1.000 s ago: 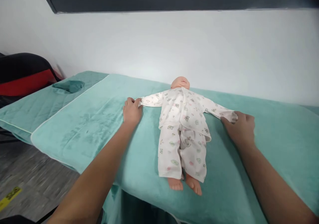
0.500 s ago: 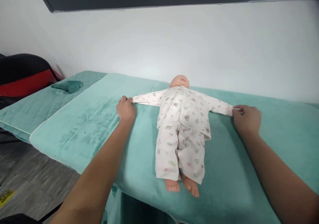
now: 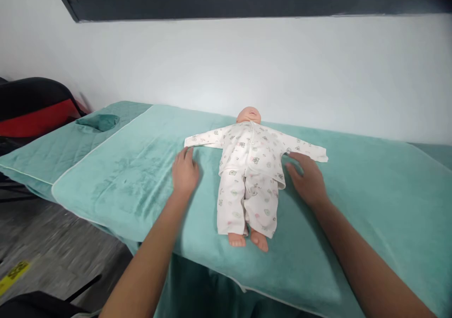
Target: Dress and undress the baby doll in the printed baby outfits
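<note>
A baby doll lies on its back on the green-covered bed, head toward the wall and bare feet toward me. It wears a white printed top with both sleeves stretched out sideways, and matching trousers. The sleeve cuffs hide the doll's hands. My left hand is open, holding nothing, just below the cuff of the sleeve on the left. My right hand is open with thumb and fingers apart, close beside the top under the other sleeve; whether its fingertips touch the cloth I cannot tell.
The bed's green cover spreads to both sides, with a face hole at its left end. Behind runs a white wall below a dark frame. A black and red chair stands at the far left.
Both hands have let go of the sleeve cuffs. My right hand has moved left toward the doll's side; my left hand has come slightly nearer me. The view has tilted up a little.
</note>
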The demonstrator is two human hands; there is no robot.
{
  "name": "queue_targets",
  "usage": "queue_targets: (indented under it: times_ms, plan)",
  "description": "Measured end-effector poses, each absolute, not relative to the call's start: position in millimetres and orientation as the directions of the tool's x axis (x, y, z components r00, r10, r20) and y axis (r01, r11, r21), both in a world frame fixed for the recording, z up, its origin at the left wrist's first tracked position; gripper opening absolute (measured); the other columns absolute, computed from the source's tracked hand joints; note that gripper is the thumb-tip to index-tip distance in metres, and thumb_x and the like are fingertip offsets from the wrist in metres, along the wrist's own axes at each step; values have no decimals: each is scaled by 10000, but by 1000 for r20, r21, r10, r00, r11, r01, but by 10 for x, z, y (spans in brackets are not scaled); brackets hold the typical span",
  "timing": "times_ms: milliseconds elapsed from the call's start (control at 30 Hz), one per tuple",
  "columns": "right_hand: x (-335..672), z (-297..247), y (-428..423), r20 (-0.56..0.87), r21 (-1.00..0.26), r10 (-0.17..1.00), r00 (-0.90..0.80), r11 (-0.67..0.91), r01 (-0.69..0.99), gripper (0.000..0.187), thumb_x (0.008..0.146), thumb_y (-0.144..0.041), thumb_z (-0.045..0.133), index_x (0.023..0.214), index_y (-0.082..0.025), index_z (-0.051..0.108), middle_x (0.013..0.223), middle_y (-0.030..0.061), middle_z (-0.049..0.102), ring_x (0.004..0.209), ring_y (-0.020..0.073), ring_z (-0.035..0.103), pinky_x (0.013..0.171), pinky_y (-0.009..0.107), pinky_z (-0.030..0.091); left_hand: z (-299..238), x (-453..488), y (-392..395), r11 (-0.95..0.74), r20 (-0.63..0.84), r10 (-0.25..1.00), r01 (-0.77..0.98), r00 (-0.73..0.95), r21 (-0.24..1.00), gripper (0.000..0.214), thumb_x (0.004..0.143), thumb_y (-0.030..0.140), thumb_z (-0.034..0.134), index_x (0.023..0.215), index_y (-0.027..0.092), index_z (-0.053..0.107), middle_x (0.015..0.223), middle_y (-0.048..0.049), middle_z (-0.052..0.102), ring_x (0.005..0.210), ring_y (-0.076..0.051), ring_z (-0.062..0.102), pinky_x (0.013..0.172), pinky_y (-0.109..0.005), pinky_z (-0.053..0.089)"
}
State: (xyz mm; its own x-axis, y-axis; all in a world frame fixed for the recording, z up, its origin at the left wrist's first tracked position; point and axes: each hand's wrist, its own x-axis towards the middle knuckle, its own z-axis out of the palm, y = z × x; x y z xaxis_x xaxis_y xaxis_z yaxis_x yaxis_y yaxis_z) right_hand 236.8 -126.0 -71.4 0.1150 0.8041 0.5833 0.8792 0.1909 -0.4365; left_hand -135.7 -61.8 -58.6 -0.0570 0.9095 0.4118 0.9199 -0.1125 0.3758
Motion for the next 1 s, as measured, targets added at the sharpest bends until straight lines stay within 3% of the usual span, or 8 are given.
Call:
queue_targets:
  times_ms: [133,267,367,500,633,767,867,1000]
  plan:
    - [1871,-594,-1902,487,-686,861,147,272,675,232,924,-402,563,1043,-213,627,1018,84,654,927,227,620,799,373,528,-643,-1241,-1439,-325,442,897,706,19,629,419,882,123,428,1237,217,628,1236,-96,640,1182,-253,589,1040,-419,461]
    - [1420,-620,-2665,355,-769,933,55,258,585,127,947,-340,559,1001,-241,617,917,30,637,796,177,602,695,311,502,-741,-1126,-2304,-399,391,912,488,125,776,398,891,104,456,1186,285,652,1136,-51,641,1038,-204,626,939,-389,493]
    - [1094,-682,-3078,475,-720,873,116,309,622,156,933,-262,576,1086,-256,606,1146,78,605,1067,225,586,874,378,510,-800,-1072,-2664,-438,373,899,491,230,753,508,842,88,553,1291,322,591,1228,-54,588,1142,-221,576,976,-404,456]
    - [703,-729,-3224,552,-550,832,56,313,774,323,910,-172,562,1222,-258,571,1429,129,441,1347,303,403,1048,522,422,-820,-994,-2742,-452,374,891,583,258,675,650,774,192,744,1373,322,526,1222,-70,548,1159,-249,550,991,-427,430]
    - [550,-723,-3059,616,-398,782,94,206,894,219,911,-161,569,1110,-234,623,1423,133,467,1363,344,389,1055,570,403,-826,-908,-2668,-490,426,866,609,261,624,532,817,245,732,1323,304,578,1145,-65,568,1102,-242,575,930,-414,431]
    - [552,-650,-2910,613,-299,788,62,159,941,60,891,-167,618,901,-220,644,1371,105,557,1336,356,430,1037,572,411,-857,-906,-2639,-530,492,841,523,224,668,355,863,223,684,1211,288,658,1043,-45,593,1000,-206,601,857,-369,446]
    - [526,-584,-2894,628,-294,778,15,220,930,74,889,-157,617,855,-221,633,1368,94,570,1328,336,450,1040,561,421,-869,-958,-2647,-520,497,851,399,169,755,308,873,226,680,1177,272,676,1029,-41,588,970,-183,605,855,-339,474]
    - [400,-539,-3000,647,-387,763,5,322,864,60,886,-161,615,899,-219,623,1372,108,548,1356,321,421,1043,542,448,-850,-1051,-2642,-460,460,885,264,66,848,240,865,189,678,1094,258,695,982,-22,575,909,-147,603,823,-280,505]
